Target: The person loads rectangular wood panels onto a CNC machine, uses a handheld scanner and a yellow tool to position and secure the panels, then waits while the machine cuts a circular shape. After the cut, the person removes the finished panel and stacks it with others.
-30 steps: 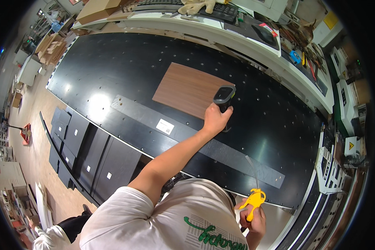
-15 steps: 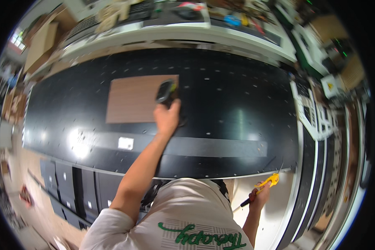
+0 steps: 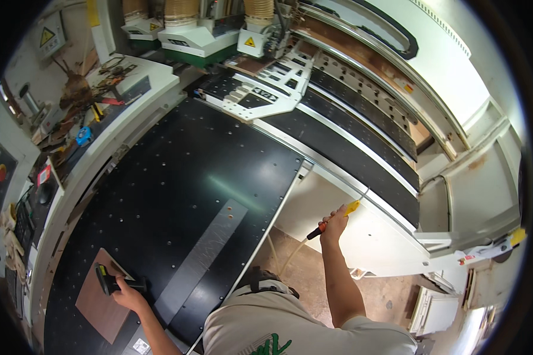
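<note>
Since a moment ago your view has swung round: the brown rectangular wood-grain panel, which lay ahead of you, now sits at your lower left, and your right hand has risen from beside your hip to reach out over the gap at the black perforated machine table.

Your left hand is closed round the grip of the black handheld scanner-like tool, which rests at the panel's upper edge; holding it there seems to keep it ready over the panel while you look away.

Your right hand is clamped on the orange-and-yellow air blow gun, its thin nozzle pointing up along the white machine housing. A pale hose trails down from it toward the floor, so the raised arm likely keeps the line off the table edge.

A grey metal strip runs diagonally across the table between your two hands.
</note>
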Motion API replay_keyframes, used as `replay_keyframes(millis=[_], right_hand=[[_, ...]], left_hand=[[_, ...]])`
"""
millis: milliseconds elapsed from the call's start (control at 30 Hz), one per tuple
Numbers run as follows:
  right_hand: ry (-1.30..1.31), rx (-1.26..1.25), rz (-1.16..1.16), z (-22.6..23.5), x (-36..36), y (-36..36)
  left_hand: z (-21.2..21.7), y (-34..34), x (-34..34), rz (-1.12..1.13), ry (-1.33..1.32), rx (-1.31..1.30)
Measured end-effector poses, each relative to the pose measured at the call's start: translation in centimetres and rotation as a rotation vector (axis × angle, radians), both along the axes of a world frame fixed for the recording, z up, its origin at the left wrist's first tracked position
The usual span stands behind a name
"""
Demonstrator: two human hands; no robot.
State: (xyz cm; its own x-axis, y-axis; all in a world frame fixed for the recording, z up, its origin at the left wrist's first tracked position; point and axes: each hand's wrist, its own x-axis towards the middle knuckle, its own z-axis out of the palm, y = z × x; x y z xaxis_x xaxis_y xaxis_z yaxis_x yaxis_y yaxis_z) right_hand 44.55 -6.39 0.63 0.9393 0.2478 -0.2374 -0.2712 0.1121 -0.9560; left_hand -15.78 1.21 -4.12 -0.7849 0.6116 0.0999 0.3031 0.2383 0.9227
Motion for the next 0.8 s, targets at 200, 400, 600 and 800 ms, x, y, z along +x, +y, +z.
replay_keyframes(millis=[200, 400, 600, 800], right_hand=[[-0.121, -0.249, 0.628, -0.2, -5.0, 6.6], [-0.547, -0.472, 0.787, 0.2, -7.4, 13.9], [-0.799, -0.679, 0.735, -0.4, -7.3, 19.2], [-0.868, -0.751, 0.814, 0.1, -7.9, 22.1]], left_hand=[[1.6, -0.3, 1.2, 0.004, 0.020, 0.042], [1.9, -0.2, 1.5, 0.009, -0.016, 0.072], [2.2, -0.2, 1.8, 0.000, -0.030, 0.101], [2.6, -0.2, 1.9, -0.012, -0.015, 0.090]])
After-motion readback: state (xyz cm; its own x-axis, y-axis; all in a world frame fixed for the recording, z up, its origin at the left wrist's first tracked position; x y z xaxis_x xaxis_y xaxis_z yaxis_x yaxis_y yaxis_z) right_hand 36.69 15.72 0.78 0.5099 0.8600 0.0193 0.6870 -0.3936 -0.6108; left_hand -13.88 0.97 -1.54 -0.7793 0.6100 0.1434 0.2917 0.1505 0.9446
